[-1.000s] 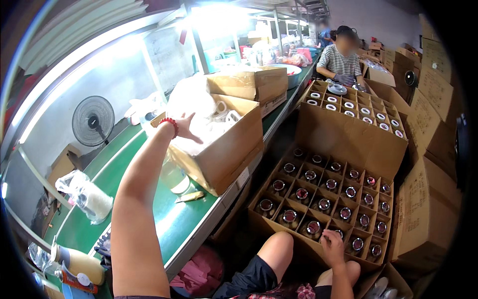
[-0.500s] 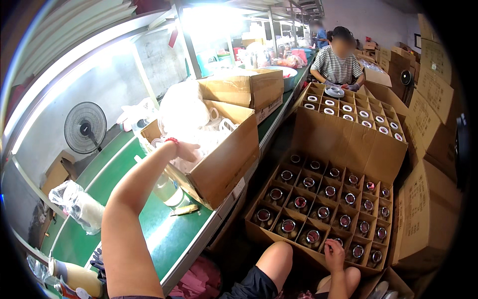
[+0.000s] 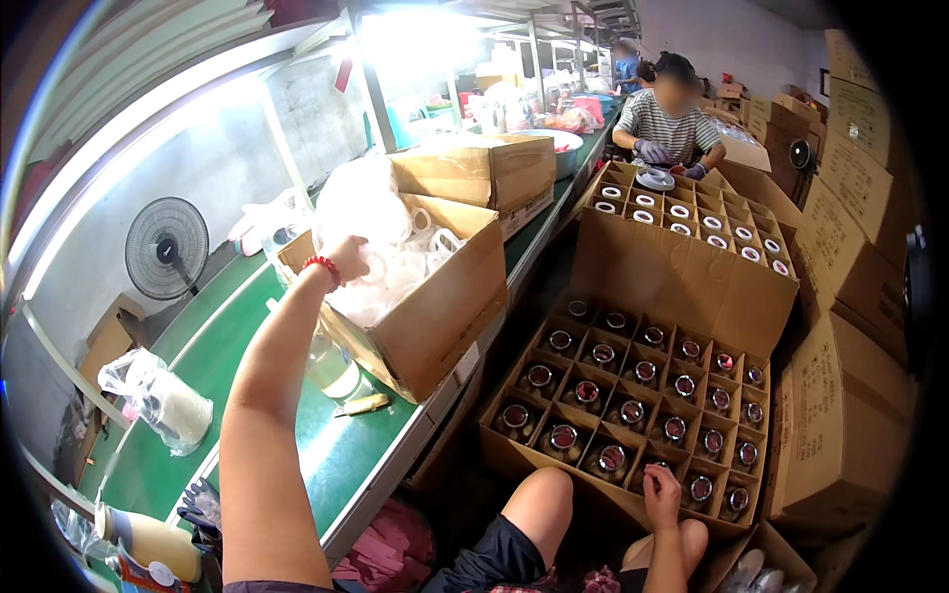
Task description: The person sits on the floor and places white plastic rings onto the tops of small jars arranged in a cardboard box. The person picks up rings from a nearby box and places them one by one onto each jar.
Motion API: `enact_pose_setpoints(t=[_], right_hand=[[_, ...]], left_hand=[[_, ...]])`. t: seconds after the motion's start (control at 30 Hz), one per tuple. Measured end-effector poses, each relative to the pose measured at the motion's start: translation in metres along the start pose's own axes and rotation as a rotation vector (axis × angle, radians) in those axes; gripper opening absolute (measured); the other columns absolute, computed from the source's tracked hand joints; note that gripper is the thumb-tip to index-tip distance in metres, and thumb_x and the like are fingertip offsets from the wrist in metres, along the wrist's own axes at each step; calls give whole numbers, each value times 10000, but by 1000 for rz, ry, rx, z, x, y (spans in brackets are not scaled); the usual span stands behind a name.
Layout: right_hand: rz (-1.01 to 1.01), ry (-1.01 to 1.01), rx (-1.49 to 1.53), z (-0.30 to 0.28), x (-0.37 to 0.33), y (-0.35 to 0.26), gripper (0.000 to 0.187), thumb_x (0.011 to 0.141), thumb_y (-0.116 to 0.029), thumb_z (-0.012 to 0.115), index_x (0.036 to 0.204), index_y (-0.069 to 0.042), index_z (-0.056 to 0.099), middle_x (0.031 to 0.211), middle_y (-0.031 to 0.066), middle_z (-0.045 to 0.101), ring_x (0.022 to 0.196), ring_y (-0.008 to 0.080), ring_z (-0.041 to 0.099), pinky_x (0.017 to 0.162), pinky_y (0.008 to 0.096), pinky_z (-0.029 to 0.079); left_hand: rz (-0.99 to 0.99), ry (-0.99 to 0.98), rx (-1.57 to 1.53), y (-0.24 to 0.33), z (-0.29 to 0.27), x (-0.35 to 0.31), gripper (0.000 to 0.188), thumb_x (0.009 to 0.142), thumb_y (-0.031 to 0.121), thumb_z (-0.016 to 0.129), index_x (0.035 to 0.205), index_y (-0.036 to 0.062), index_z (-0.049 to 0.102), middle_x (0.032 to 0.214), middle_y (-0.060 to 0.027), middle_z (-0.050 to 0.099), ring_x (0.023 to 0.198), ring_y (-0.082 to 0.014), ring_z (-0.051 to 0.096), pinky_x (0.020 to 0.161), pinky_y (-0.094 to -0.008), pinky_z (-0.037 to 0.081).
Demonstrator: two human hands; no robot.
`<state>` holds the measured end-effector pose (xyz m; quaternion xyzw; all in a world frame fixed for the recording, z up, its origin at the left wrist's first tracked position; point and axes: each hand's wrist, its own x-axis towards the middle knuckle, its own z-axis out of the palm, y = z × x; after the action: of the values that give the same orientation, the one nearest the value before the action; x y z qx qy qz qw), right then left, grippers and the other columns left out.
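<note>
My left hand [image 3: 346, 259] reaches into an open cardboard box [image 3: 435, 314] filled with white plastic rings [image 3: 395, 282]. Its fingertips are lost among the rings, so what they hold is hidden. A red bead bracelet [image 3: 322, 265] circles that wrist. My right hand [image 3: 661, 496] hangs over the near row of a large divided carton [image 3: 514, 463], its fingers drawn together at a jar's rim; anything between them is too small to make out. Clear glass jars [image 3: 611, 461] with shiny round rims and dark red inside their mouths stand in the carton's cells.
A green-topped bench [image 3: 297, 395] runs along my left, bearing a bottle of pale liquid [image 3: 334, 371] and a bagged white roll [image 3: 178, 415]. Across from me, a gloved person [image 3: 667, 128] works behind another divided carton [image 3: 692, 212] with white rings. Stacked cartons [image 3: 840, 415] wall the right side.
My left hand has moved up and left among the rings, uncovering more of them. My right hand stays near the same jar row. The person opposite has raised a gloved hand.
</note>
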<state>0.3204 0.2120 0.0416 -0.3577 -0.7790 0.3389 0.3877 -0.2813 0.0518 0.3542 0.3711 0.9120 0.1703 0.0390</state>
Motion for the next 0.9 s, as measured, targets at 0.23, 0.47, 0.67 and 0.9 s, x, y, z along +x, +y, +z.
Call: enact_pose_setpoints(t=[0.23,0.47,0.67,0.9], right_hand=[[-47,4,-16,-1,-2,1,100,836,-10,603,927,3,641,963,119,662,787,228,630,609,278,485],[-134,-15,-15,-3,2,-19,102,842,-24,620,938,0,642,974,113,666,783,220,634,627,280,501],[-306,13,165,-11,62,-96,133,872,-29,618,996,17,626,1054,131,649,841,199,658,655,271,559],[-162,171,398,-30,131,-78,438,887,-194,670,1257,-6,529,1179,118,614,875,139,625,711,268,510]], left_hand=[[49,121,-90,32,-56,-6,648,717,37,634,1337,-35,460,1015,-223,659,723,-262,691,464,-314,570],[380,244,-258,40,-88,-20,521,723,55,646,1223,-47,541,900,-114,664,698,-168,639,557,-276,552],[683,111,-394,150,-26,-61,354,797,47,667,1130,0,559,908,-33,640,808,-96,591,678,-256,507],[632,-425,-1128,281,238,-108,182,800,7,550,962,41,626,891,-25,621,802,-111,585,699,-270,503]])
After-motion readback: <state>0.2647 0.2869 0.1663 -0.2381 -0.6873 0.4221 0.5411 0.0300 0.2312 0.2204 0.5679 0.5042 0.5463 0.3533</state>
